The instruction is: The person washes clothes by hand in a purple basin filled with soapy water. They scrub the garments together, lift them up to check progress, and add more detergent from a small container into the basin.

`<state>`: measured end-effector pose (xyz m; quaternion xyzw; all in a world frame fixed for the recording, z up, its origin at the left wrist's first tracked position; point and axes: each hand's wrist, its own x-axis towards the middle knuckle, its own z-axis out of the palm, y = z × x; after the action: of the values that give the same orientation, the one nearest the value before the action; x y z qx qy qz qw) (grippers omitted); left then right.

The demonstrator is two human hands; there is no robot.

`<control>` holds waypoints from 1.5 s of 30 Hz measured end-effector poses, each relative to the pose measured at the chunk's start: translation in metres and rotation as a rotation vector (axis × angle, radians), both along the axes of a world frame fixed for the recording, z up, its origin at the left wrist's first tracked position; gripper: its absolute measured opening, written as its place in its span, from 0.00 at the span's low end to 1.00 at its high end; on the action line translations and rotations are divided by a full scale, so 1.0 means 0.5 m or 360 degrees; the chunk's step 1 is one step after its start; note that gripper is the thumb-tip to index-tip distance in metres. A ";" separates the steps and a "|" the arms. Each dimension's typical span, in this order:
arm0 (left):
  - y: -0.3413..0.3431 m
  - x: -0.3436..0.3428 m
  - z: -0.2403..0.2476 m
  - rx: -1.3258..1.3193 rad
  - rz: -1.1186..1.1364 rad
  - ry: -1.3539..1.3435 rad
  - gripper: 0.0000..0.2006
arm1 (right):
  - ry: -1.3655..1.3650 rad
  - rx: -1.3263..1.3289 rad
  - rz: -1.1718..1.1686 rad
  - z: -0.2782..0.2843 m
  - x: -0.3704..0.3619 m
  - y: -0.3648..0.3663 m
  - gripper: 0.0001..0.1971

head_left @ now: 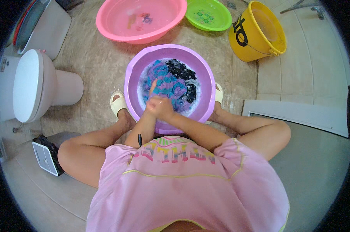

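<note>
A purple basin (130, 79) stands on the floor between my feet, holding soapy water. In it lies a bunched blue and purple patterned cloth (169, 86). Black fabric (181, 69) floats beside it to the right. My left hand (153, 87) reaches over the cloth with a finger stretched out; the rest of it is partly covered. My right hand (162, 107) crosses over and closes around my left wrist, above the near part of the basin. No cloth shows in either hand. Slight blur softens the fingers.
Beyond the basin are a pink basin (105, 28), a green basin (226, 17) and a yellow bucket (244, 50). A white toilet (30, 87) stands at left, near a bin with a black bag (47, 154). A raised sill (295, 114) is at right.
</note>
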<state>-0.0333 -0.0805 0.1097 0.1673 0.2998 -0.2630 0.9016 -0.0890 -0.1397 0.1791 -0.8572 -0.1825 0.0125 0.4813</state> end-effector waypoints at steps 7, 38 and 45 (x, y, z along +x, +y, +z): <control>-0.055 0.009 0.066 0.0856 -0.0507 -0.0071 0.15 | 0.0603 -0.0947 -0.0850 -0.125 0.190 -0.243 0.17; 0.058 0.022 -0.083 0.0032 -0.0270 -0.0144 0.27 | -0.0427 -0.0315 0.0310 0.036 0.021 0.019 0.10; 0.018 0.013 0.027 0.0605 -0.0297 -0.0038 0.23 | -0.0025 -0.1262 -0.0203 -0.096 0.246 -0.191 0.22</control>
<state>-0.0266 -0.0714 0.1232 0.3645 0.3165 -0.2820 0.8291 0.0341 -0.2354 0.1309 -0.9862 -0.1137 0.0456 0.1114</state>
